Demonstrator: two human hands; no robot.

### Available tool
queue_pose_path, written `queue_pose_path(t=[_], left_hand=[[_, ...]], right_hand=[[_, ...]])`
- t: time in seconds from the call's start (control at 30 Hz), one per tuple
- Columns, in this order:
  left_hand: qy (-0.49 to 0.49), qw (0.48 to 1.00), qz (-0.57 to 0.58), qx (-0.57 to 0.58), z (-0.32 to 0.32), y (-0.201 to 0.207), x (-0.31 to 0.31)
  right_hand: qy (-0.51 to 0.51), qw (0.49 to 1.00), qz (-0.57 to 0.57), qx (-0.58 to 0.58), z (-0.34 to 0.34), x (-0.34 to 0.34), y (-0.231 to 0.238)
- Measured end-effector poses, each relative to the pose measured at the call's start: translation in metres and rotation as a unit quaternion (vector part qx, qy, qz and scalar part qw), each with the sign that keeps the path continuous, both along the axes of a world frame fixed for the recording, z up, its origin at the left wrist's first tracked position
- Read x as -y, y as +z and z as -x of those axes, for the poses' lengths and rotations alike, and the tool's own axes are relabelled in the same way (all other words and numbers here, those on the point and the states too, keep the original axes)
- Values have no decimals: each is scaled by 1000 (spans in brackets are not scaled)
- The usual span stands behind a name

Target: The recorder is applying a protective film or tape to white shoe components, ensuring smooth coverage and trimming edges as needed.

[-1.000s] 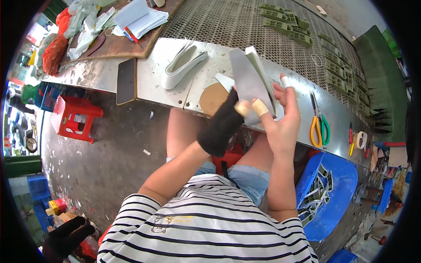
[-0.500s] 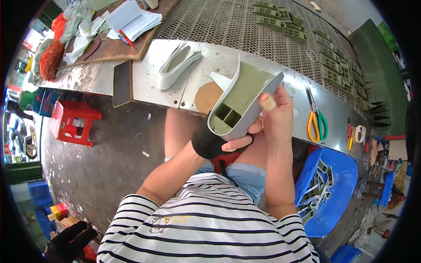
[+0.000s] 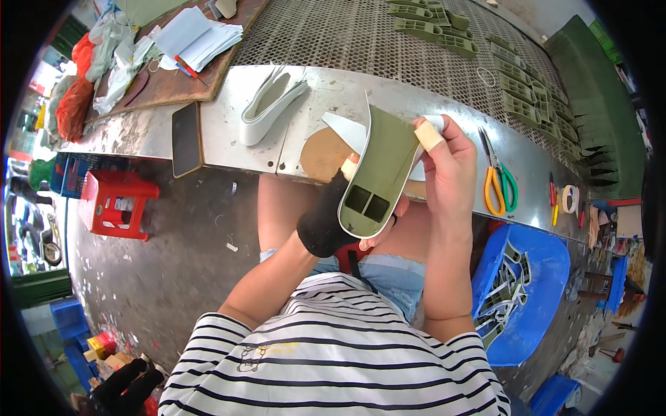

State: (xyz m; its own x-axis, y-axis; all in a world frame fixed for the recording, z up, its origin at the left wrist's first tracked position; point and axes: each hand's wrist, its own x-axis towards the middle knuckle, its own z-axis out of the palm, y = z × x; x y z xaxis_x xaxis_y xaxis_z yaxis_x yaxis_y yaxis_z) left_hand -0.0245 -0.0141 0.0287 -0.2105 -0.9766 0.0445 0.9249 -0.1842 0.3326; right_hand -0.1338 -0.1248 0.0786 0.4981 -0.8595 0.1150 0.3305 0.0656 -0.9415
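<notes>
A green wedge shoe sole [image 3: 390,149] with two square hollows at its heel end is tilted above my lap, in front of the bench edge. A thin white strip [image 3: 343,220] runs round its heel and up its sides. My left hand [image 3: 333,208], in a black fingerless glove, is closed round the sole from the left and beneath; most of its fingers are hidden behind it. At the sole's upper right edge, my right hand [image 3: 447,156] pinches the strip between thumb and fingers. Tan tape wraps the thumb.
Looped white strips [image 3: 250,128], a brown disc [image 3: 320,154], a phone [image 3: 186,139] and orange-green scissors [image 3: 501,182] lie on the metal bench [image 3: 225,149]. More green soles [image 3: 520,90] sit on the mesh rack [image 3: 326,35]. A blue basin [image 3: 538,322] stands right, a red stool [image 3: 118,182] left.
The sole has turned more upright, its upper face now toward me. My right hand has shifted slightly right and grips the strip by the upper edge. My left thumb now shows at the left side.
</notes>
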Motion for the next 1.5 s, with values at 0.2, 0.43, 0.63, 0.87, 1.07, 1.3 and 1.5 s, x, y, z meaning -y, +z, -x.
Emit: queue_pose_path(t=[0.2,0.43,0.63,0.87,1.07,1.3,1.5], left_hand=[[35,999,19,2,-4,3,4],[88,990,-99,49,2,2,3],[75,994,-66,48,-4,-2,2],[99,987,-113,56,-11,-2,3],[118,991,-4,60,-21,-4,6],[151,987,37,32,-24,-7,8],[143,987,74,24,-27,-1,16]], right_hand=[[-1,997,-79,9,0,-1,7],[38,996,-58,52,2,0,-1],[31,997,-68,2,-3,-15,-7],[66,996,-55,-21,-6,-25,-15],[144,987,-68,38,-13,-38,-12],[115,984,-134,29,-18,-39,-12],[105,992,-55,32,-22,-49,-10]])
